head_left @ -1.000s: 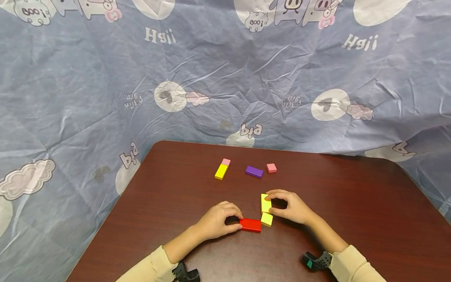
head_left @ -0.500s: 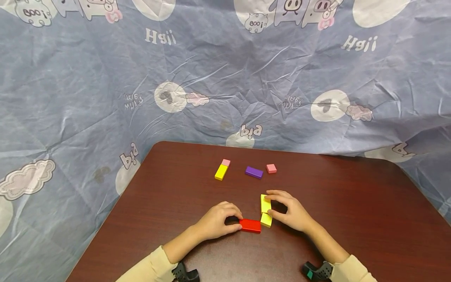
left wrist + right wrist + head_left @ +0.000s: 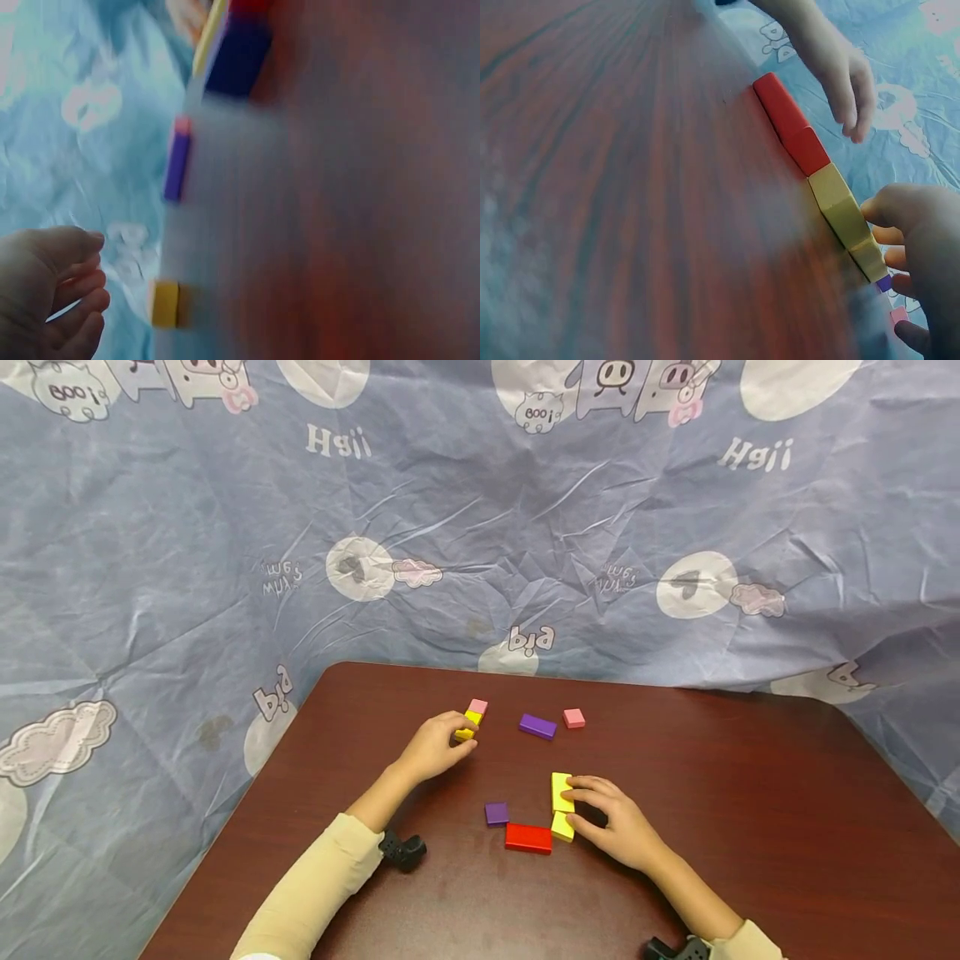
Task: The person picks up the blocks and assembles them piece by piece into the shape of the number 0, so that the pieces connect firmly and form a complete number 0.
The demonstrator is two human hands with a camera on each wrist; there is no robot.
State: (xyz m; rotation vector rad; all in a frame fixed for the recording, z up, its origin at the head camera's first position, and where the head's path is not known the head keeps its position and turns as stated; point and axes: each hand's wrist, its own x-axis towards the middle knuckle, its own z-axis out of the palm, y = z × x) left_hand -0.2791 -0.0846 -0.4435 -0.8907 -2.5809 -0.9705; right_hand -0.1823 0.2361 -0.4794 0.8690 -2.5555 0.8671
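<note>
In the head view my left hand [image 3: 437,747] reaches over a yellow block [image 3: 465,734] at the back left, its fingers overlapping it. The left wrist view shows that hand [image 3: 64,292] with relaxed fingers, nothing in them, beside the yellow block [image 3: 165,304]. My right hand [image 3: 622,827] rests its fingertips on a long yellow block [image 3: 560,793], its thumb at a small yellow square block [image 3: 562,827]. Those two lie end to end. A red block [image 3: 528,838] stands left of the small yellow one, and a small purple block [image 3: 497,814] sits at its upper left corner.
A pink block [image 3: 477,706] adjoins the far end of the back-left yellow block. Farther right lie a long purple block [image 3: 537,727] and another pink block [image 3: 574,718]. A patterned cloth [image 3: 480,527] hangs behind the dark wooden table [image 3: 712,760].
My left hand has left the red block and moved away to the back-left yellow block, uncovering the small purple block. My right hand stays at the two yellow blocks with only a slight shift.
</note>
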